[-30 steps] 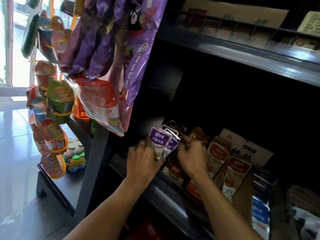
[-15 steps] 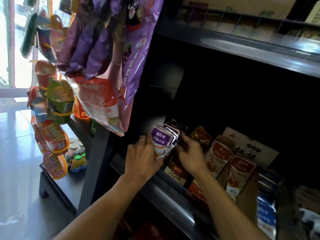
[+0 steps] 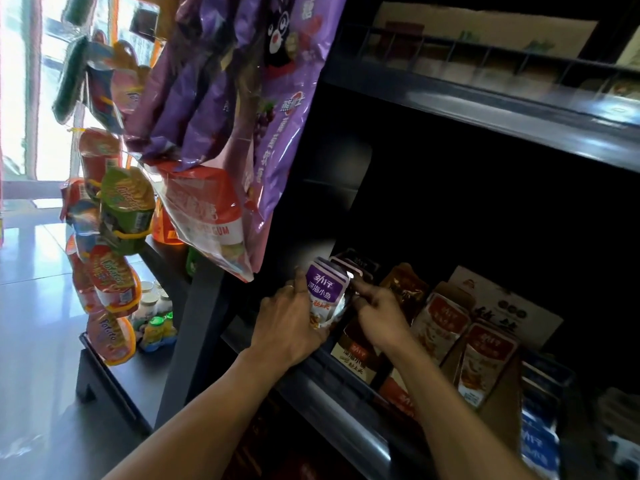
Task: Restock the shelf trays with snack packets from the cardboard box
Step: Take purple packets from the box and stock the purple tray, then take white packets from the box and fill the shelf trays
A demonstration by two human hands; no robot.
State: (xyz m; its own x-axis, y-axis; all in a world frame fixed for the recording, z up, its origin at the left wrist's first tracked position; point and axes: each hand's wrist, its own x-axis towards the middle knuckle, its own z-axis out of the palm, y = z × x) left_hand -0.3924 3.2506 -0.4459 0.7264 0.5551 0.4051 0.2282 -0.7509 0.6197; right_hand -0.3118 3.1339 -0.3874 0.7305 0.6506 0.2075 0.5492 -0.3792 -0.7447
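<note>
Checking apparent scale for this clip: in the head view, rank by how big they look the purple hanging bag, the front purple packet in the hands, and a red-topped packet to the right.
1. purple hanging bag, clearly largest, though nearer the camera.
2. red-topped packet and purple packet look alike; hands hide part of the purple one, so unranked.

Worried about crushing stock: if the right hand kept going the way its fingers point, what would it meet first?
Probably the purple packets that the left hand holds; the right hand fingers already point up-left at them, seemingly touching, though depth is unclear.

Snack packets (image 3: 325, 289): purple top, white lettering. Adjacent packets (image 3: 486, 358): red and white. Hanging bags (image 3: 242, 81): purple. Shelf (image 3: 485, 109): black.
</note>
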